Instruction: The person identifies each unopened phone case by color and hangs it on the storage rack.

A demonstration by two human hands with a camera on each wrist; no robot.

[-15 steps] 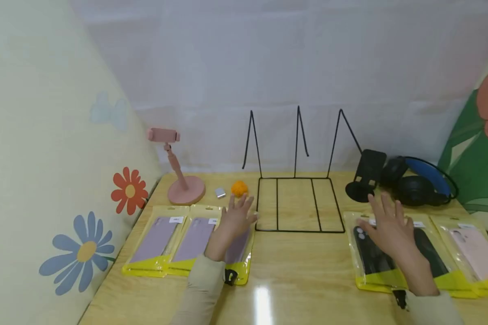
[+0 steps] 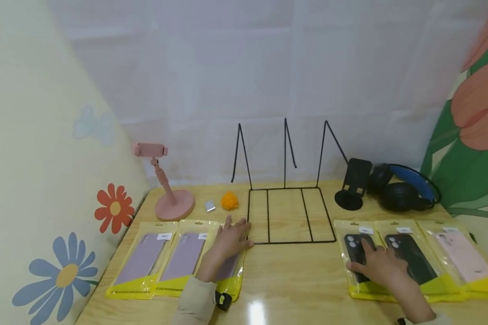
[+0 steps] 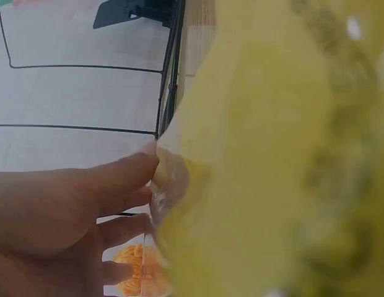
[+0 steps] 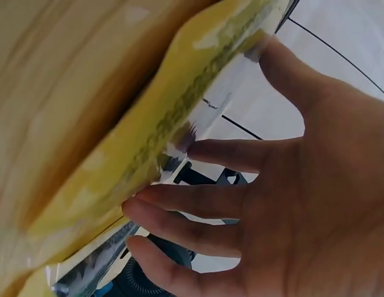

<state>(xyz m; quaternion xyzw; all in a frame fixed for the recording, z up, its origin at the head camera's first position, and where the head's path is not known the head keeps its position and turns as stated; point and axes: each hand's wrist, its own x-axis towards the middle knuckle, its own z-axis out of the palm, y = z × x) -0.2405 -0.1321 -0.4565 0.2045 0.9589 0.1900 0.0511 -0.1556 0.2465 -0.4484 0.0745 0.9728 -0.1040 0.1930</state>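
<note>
Three lilac phone cases in clear-and-yellow packets lie in a row at left. My left hand [image 2: 227,242] rests over the rightmost of these packets [image 2: 236,283], hiding most of its case. In the left wrist view its thumb [image 3: 127,173] touches the packet's edge [image 3: 241,154], fingers spread. On the right, my right hand [image 2: 384,267] lies over a packet with a black phone case [image 2: 354,246], partly covering it. In the right wrist view its fingertips touch the yellow packet [image 4: 173,117], thumb apart from the fingers. Beside it are another black phone case [image 2: 415,262] and a pink one [image 2: 463,253].
A black wire rack [image 2: 293,243] stands between the rows, its prongs upright. Behind are a pink phone stand [image 2: 175,205], a small silver-white object [image 2: 210,206], an orange ball [image 2: 229,201], a black phone stand [image 2: 357,176] and headphones [image 2: 400,196].
Both hands have come down onto the packets. The right hand has drawn back, uncovering more of the two black cases, and its fingers are more bent. The head view has shifted slightly.
</note>
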